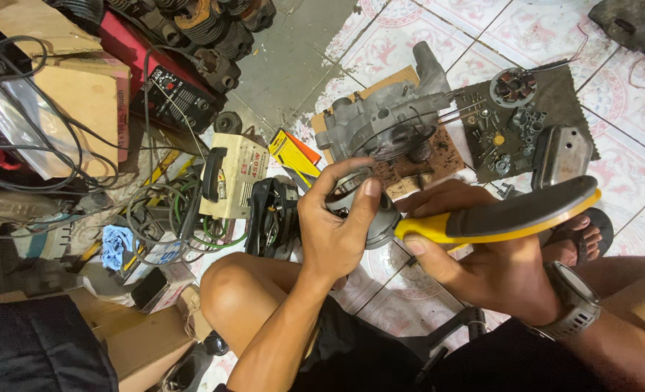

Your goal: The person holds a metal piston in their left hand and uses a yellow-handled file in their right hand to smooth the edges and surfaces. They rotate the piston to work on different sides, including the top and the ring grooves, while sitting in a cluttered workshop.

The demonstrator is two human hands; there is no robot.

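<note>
Head cam: my right hand [482,265] has fingers wrapped tight round the yellow-black handle [511,214] of a tool. My left hand [337,225] grips a dark round metal part [380,218], thumb over its top, fingers curled behind; tool tip meets the part just right of those fingers. Just past the fingertips, an engine casing [388,120] sits on the tiled floor [402,43]. Right of it, small parts on a dark mat [554,87]. Left of the fingers, a cream box w/ black handle [231,174].
</note>
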